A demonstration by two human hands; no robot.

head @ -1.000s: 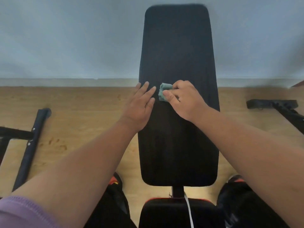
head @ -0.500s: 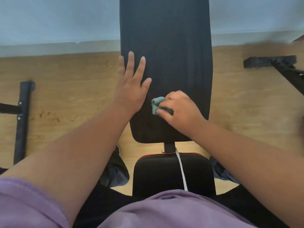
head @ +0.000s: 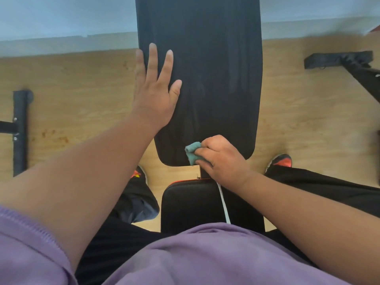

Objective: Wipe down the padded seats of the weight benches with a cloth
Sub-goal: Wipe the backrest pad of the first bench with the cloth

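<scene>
The teal cloth (head: 192, 151) is being gripped by the right hand (head: 223, 159) at the long black pad's (head: 207, 79) near edge. The left hand (head: 155, 93) is being laid flat, fingers spread, along the pad's left side. Wood-look floor (head: 82, 89) and a pale wall (head: 61, 15) are being shown behind, pretty basic room.

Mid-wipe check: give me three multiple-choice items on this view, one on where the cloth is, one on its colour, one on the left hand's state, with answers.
1. Where on the long black pad is the cloth?
A. At its near end, by the gap to the seat pad
B. At its far end
C. On the floor

2. What colour is the cloth?
A. White
B. Teal green
C. Red

3. How is the left hand?
A. Fist around a bottle
B. Off the bench, hanging
C. Flat, fingers spread, on the pad's left edge

Answers: 1 A, the right hand holds it bunched at the near edge; 2 B, it shows teal against the black; 3 C, straight fingers lie on the pad.
</scene>
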